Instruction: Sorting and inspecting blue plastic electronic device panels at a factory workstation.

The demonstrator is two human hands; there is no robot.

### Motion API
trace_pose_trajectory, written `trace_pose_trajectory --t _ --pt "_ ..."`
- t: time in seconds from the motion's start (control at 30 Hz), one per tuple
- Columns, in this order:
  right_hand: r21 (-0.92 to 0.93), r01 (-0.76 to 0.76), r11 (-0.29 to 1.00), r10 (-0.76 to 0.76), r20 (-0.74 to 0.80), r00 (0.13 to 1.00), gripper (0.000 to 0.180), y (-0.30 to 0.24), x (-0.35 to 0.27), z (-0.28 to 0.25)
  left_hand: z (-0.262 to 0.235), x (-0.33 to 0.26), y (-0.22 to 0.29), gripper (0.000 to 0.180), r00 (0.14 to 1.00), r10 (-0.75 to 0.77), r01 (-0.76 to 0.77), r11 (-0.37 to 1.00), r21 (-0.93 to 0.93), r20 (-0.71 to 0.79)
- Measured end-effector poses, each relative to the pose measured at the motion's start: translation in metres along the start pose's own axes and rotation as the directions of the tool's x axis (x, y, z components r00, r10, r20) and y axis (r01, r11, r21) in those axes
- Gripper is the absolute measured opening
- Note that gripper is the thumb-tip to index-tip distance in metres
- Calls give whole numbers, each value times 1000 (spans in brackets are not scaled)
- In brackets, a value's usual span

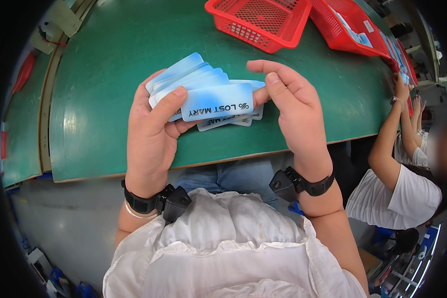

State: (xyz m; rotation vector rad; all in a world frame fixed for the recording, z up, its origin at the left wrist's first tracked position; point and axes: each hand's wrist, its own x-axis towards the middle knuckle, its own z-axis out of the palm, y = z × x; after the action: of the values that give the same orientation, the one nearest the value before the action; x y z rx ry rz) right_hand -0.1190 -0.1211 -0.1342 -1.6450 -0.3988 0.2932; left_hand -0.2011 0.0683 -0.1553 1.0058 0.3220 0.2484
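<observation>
A green table [109,74] fills the view. Above its near edge, the left hand [151,134] grips a fanned stack of blue-and-white cards [203,94], thumb pressed on the top one. The right hand [293,109] pinches the stack's right end between thumb and fingers. Farther back stands a red basket [260,20]; a co-worker's arm [387,139] reaches in at the right.

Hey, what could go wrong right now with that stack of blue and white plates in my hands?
1. The fanned plates are pinched mainly by the left hand thumb; the spread stack could slide apart and drop.
2. Both hands sit near the green table edge, so loose plates might fall to the lap or floor.
3. The right hand grips only the top plate's end, so it might drag neighbouring plates out.
</observation>
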Motion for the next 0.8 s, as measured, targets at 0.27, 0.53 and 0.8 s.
trace_pose_trajectory --t 0.27,0.53,0.8 --pt "33 -29 999 29 14 999 34 0 -1 -1 1 1 0 48 1000 -2 2 1000 5 6" --pt "-115 -59 992 64 44 997 42 -9 -4 0 1 0 0 47 1000 -7 6 1000 13 11" --pt "-110 52 993 -48 47 998 35 -3 -3 2 0 0 1 48 1000 -4 4 1000 -3 29"
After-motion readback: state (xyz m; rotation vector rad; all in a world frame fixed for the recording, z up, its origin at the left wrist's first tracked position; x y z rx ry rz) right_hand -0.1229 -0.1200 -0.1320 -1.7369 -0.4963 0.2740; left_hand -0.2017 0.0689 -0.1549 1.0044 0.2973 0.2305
